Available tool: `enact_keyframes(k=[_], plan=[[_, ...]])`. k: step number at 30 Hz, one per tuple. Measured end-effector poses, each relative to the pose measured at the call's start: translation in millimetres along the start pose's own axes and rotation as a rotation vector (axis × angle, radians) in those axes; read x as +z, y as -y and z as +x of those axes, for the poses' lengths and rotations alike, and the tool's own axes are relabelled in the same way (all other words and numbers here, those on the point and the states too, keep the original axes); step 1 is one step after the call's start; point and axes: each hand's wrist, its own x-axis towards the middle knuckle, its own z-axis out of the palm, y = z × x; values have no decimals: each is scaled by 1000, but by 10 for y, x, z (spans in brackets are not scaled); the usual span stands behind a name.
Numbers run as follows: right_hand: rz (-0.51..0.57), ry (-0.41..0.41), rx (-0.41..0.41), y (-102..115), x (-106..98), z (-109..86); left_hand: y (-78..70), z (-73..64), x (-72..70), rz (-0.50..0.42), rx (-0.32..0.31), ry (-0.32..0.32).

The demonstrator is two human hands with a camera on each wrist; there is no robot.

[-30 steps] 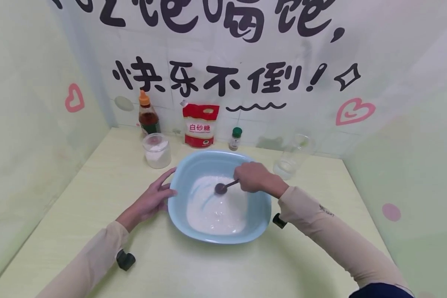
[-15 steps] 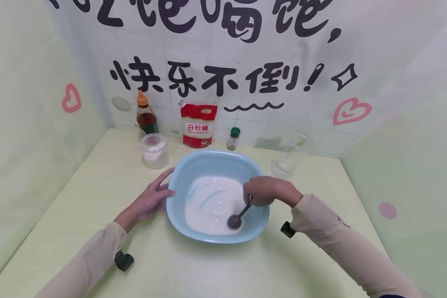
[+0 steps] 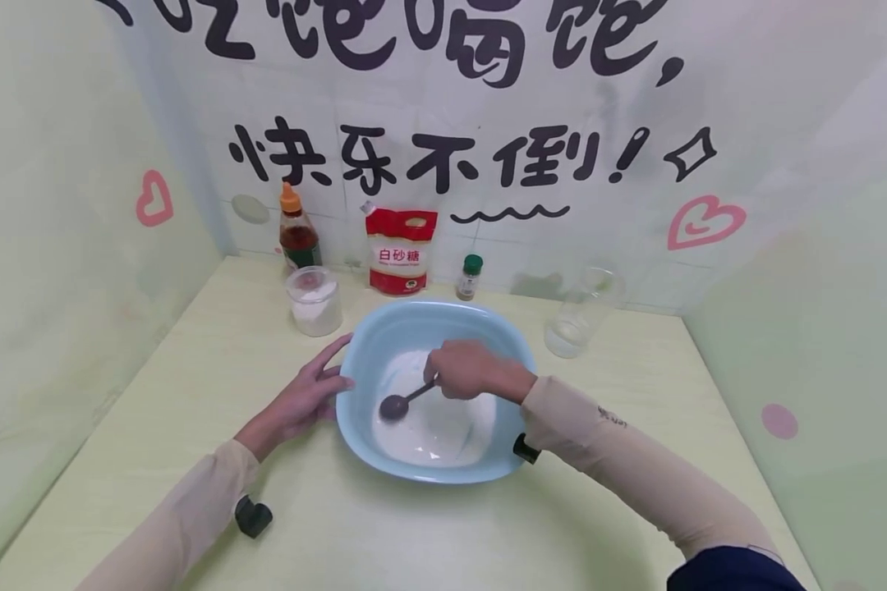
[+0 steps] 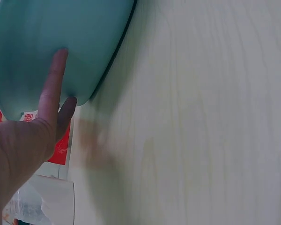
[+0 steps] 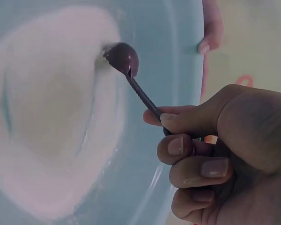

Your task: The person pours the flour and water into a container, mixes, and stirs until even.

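Note:
A light blue basin (image 3: 425, 309) stands on the table and holds a pale, glossy white mixture (image 3: 443, 431). My left hand (image 3: 306, 400) holds the basin's left side, thumb over the rim and the other fingers against its outer wall. In the left wrist view, two straight fingers (image 4: 51, 89) press on that wall. Over the basin, my right hand (image 3: 464, 369) pinches the thin handle of a dark brown spoon (image 3: 395, 408) between thumb and forefinger. Its round bowl (image 5: 123, 57) dips in the mixture near the left inner wall; the other fingers curl into the palm.
Along the back wall stand an orange-capped sauce bottle (image 3: 299, 238), a clear jar of white powder (image 3: 315, 310), a red and white sugar pouch (image 3: 399, 253) and a small green-capped bottle (image 3: 469, 279). A clear glass vessel (image 3: 567, 332) stands behind the basin's right side.
The right hand has swept the spoon from the middle of the basin to the front, then across to the left side. The left hand keeps its hold on the basin.

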Motion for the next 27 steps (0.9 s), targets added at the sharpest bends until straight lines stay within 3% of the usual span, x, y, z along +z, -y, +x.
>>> enact_keyframes(k=[8, 17, 21, 27], plan=[[-115, -25, 116, -326, -132, -15, 10, 22, 16, 0, -2, -6], [-86, 27, 263, -679, -169, -424, -4, 11, 29, -4, 2, -12], [-62, 99, 243, -680, -159, -619, 0, 0, 27, -14, 6, -7], [10, 187, 97, -507, -34, -693, 11, 15, 23, -10, 6, 1]])
